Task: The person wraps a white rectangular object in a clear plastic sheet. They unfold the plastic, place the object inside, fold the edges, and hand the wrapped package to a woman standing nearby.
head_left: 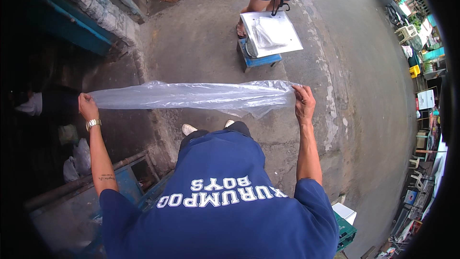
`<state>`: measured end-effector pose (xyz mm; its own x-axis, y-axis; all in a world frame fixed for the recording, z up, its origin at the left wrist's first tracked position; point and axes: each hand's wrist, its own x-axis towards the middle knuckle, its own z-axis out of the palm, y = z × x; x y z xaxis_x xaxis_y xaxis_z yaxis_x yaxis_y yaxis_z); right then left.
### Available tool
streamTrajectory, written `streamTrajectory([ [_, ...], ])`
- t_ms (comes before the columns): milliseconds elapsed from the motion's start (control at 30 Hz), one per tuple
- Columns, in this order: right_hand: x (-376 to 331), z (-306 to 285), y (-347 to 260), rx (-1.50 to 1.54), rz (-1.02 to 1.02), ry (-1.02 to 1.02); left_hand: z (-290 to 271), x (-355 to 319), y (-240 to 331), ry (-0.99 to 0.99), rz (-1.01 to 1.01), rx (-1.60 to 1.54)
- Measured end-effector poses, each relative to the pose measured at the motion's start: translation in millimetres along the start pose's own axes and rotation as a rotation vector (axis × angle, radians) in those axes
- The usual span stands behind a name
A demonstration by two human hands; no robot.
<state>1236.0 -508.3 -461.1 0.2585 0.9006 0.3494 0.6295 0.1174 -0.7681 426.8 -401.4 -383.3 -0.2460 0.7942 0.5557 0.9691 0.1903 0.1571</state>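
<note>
A long, clear plastic sheet [191,96], folded or gathered lengthwise, is stretched level between my two hands over the concrete. At its left end my left hand [88,107], with a metal watch at the wrist, pinches the plastic. My right hand [304,104] grips the other end between thumb and fingers, and a loose corner hangs below the sheet near it. Both arms are spread wide in front of me. Whether the plastic is a bag or a flat sheet I cannot tell.
Ahead stands a blue stool [258,61] bearing a white board [282,29] with clear plastic pieces. Behind it another person [268,0] holds a black hanger [275,2]. A green crate [346,232] is at my lower right; a wall [98,12] runs along the left.
</note>
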Motion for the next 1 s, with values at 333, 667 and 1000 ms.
streamTrajectory([
  [333, -11, -14, 22, 0.608, 0.407, 0.185, 39, -16, -40, -0.029, -0.678, -0.596],
  [667, -37, 10, 64, 0.070, 0.451, -0.057, -61, 62, -33, -0.255, -0.444, -0.473],
  [1000, 0, 286, -246, 0.292, -0.176, -0.851, -208, 144, 191, -0.124, 0.103, 0.339],
])
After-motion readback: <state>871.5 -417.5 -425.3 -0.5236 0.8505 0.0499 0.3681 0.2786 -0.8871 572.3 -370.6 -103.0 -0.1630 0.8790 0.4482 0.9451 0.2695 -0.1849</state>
